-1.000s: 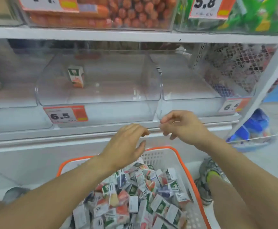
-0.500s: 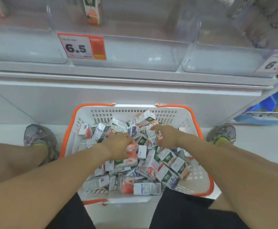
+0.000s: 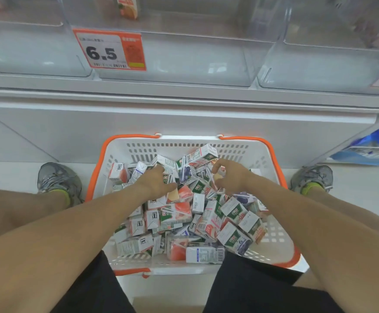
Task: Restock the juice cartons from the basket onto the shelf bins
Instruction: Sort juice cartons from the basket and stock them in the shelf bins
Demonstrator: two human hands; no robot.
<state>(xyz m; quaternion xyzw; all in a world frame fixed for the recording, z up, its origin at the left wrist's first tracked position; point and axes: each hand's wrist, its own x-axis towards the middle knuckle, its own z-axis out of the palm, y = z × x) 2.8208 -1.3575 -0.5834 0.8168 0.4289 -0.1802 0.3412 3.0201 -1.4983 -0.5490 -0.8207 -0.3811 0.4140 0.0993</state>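
A white basket with an orange rim (image 3: 98,168) stands on the floor between my feet, heaped with several small juice cartons (image 3: 208,222). Both hands are down in the pile near its far side. My left hand (image 3: 154,184) curls its fingers and thumb round a green-and-white carton (image 3: 170,177). A little to the right, my right hand (image 3: 231,179) pinches a carton with a straw (image 3: 212,176) between bent fingers and thumb. Above, one orange carton (image 3: 127,6) stands upright in the clear shelf bin (image 3: 184,62).
A 6.5 price tag (image 3: 111,50) hangs on the middle bin's front. More clear bins (image 3: 319,64) sit left and right of it. My shoes (image 3: 57,179) flank the basket. Blue packs (image 3: 378,143) lie on a low rack at the right.
My hands dropped from in front of the shelf edge into the basket and have closed on cartons. My view tilted down from the shelf to the basket.
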